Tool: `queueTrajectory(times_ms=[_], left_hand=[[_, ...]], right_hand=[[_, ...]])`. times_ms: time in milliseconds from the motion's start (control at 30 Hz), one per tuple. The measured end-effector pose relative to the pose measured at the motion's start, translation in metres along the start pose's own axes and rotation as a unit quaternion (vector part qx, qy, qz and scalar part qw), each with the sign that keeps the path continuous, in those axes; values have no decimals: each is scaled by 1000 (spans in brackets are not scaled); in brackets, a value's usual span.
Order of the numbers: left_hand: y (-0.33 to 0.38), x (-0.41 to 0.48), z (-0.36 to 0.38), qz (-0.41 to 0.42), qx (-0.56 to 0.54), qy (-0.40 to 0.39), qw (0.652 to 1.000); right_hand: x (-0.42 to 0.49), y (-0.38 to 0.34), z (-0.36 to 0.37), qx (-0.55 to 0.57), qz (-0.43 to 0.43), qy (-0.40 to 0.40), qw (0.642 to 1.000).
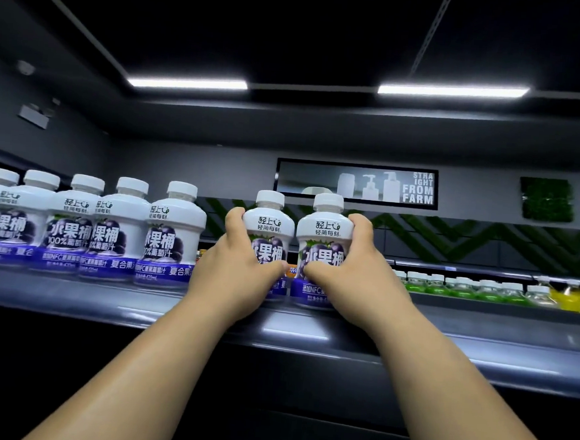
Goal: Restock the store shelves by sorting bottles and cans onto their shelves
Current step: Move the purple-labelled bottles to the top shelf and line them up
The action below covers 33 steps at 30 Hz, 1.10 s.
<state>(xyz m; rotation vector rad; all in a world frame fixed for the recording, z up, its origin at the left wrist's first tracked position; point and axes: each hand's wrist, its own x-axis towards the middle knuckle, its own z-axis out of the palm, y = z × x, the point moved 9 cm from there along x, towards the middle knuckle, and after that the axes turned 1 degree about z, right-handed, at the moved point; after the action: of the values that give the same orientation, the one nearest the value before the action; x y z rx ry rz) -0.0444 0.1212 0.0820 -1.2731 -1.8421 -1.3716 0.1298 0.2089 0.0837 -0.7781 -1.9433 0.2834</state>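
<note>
Far left, I see a row of white grape-juice bottles (118,228) standing on the dark shelf (71,290). Just right of them, my left hand (240,271) is wrapped round the left bottle (268,222). My right hand (350,275) grips the right bottle (325,230) just beside it. Both bottles are upright at the shelf. Farther right, green bottles (465,287) line a distant shelf.

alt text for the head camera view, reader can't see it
A person's left hand grips the left juice bottle and the right hand the right juice bottle, both on a dark store shelf. Matching bottles line up to their left; green and yellow drinks line a farther shelf.
</note>
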Motion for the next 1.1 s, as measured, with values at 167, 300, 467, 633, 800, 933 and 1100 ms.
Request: queueTrajectory(times_ms=[167, 300, 467, 633, 800, 933, 1100], left_hand=[[-2, 0, -7, -9, -20, 41, 999], [-2, 0, -6, 0, -11, 41, 999], [5, -4, -14, 36, 83, 54, 994], [-3, 0, -37, 108, 219, 82, 966], [-15, -1, -40, 131, 172, 114, 970], [-20, -1, -41, 128, 150, 126, 972], [-23, -4, -43, 121, 142, 148, 971]], right_hand=[[-1, -2, -2, -11, -5, 14, 1000], [-1, -3, -1, -27, -13, 19, 999], [-2, -6, -2, -40, -12, 29, 999], [-4, -11, -1, -45, -18, 17, 999], [-4, -18, 3, -40, -10, 1, 999], [-4, -34, 16, -68, 10, 19, 997], [-8, -41, 39, -131, 5, 29, 991]])
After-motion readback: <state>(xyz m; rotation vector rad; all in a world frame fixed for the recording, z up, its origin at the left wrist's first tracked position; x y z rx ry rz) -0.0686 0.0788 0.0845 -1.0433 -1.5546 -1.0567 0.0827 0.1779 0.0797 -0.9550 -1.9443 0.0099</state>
